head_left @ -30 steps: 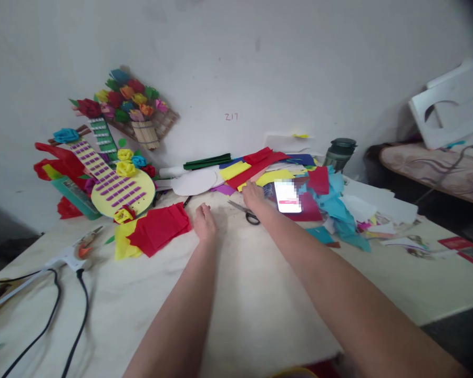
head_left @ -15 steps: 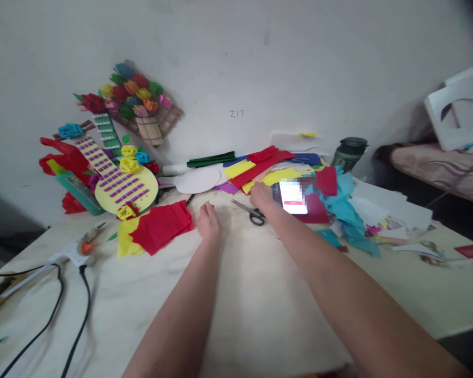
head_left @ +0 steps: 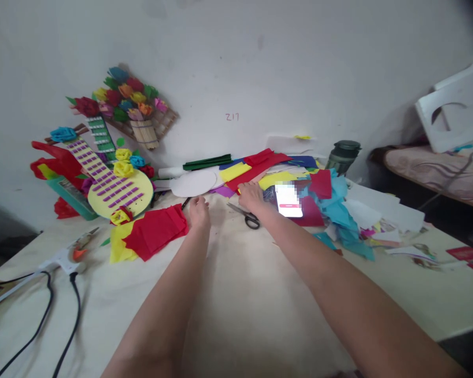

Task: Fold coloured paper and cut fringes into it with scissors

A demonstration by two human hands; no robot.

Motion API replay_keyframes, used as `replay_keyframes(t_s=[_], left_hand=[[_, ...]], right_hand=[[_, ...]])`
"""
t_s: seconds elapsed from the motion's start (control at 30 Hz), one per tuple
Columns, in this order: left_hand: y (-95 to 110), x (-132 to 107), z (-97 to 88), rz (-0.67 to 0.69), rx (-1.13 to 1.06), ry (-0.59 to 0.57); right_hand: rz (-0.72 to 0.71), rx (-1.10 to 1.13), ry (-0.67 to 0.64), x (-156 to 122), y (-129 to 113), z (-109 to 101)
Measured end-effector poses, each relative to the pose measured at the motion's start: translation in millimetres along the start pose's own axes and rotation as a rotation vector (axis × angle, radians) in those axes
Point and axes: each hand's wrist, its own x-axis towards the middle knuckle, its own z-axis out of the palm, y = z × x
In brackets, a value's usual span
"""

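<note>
My left hand (head_left: 199, 211) rests palm down on the pale table (head_left: 236, 294), fingers forward and empty, just right of a stack of red crepe paper (head_left: 155, 231) and near a black pen (head_left: 186, 202). My right hand (head_left: 252, 197) lies with its fingers spread on the edge of a pile of coloured paper sheets (head_left: 260, 168). Black-handled scissors (head_left: 246, 215) lie on the table just in front of that hand. A lit phone (head_left: 288, 200) sits on the papers immediately to its right.
A yellow paper guitar with paper flowers (head_left: 110, 186) and a flower bouquet craft (head_left: 130, 105) lean on the wall at left. A power strip with black cables (head_left: 63, 262) lies at front left. A dark jar (head_left: 342, 155) and cyan scraps (head_left: 341, 210) are right.
My left hand slid a little forward, toward the pen. My right hand stayed at the paper pile; the view shifted slightly.
</note>
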Motion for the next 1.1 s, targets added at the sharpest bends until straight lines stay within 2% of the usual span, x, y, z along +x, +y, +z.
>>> replay_keyframes(t_s=[0.07,0.17,0.27,0.4,0.53,0.67,0.83,0.97,1.1], left_hand=[[8,5,3.1,-0.143,-0.189,0.021],[15,12,4.1,-0.326,-0.395,-0.013],[12,20,1.2,-0.405,-0.477,-0.092],[4,31,-1.3,-0.381,-0.523,-0.218],[1,41,4.6,-0.394,-0.609,-0.312],[3,50,12.1,-0.394,-0.687,-0.336],[13,58,11.9,-0.317,-0.699,-0.37],[27,60,10.4,-0.243,-0.61,-0.419],[41,63,10.6,-0.234,-0.593,-0.449]], right_hand=[[0.017,0.061,-0.021,6,-4,3],[0.081,0.226,-0.106,18,-12,12],[0.133,0.363,-0.169,29,-18,21],[0.11,0.341,-0.223,34,-23,26],[0.035,0.262,-0.236,35,-24,26],[0.033,0.209,-0.232,38,-22,29],[0.0,0.185,-0.184,39,-19,34],[-0.096,0.114,-0.138,33,-23,32],[-0.19,0.062,-0.146,32,-33,28]])
